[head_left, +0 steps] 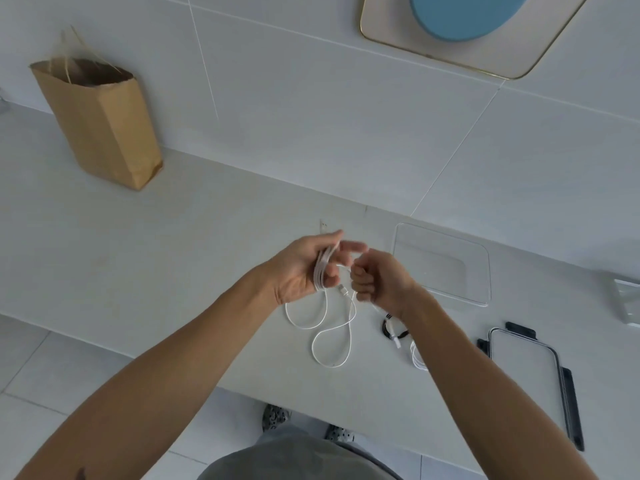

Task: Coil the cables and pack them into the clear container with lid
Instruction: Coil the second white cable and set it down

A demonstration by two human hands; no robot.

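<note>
The white cable (320, 268) runs as several parallel turns across the palm of the left hand (304, 268), held just above the worktop (173, 254). The fingers (334, 271) of this hand curl over the bundled turns and clamp them against the palm; the thumb extends upward beside the bundle. The free length of the cable hangs below the hand and lies on the worktop in two loose loops, with a small white connector just beside the right hand.

The right hand (375, 280) sits close to the left hand, its fingers curled tightly together into a fist around a strand of the same cable.

A second white cable (417, 358) and a short black cable (389, 329) lie on the worktop near the right wrist. The clear container (446, 261) is a shallow rectangular tub with rounded corners, standing on the worktop beyond the right hand. Its lid (530, 368), clear with black latches, lies flat near the front edge. A brown paper bag (100, 123) stands upright against the white tiled wall.
</note>
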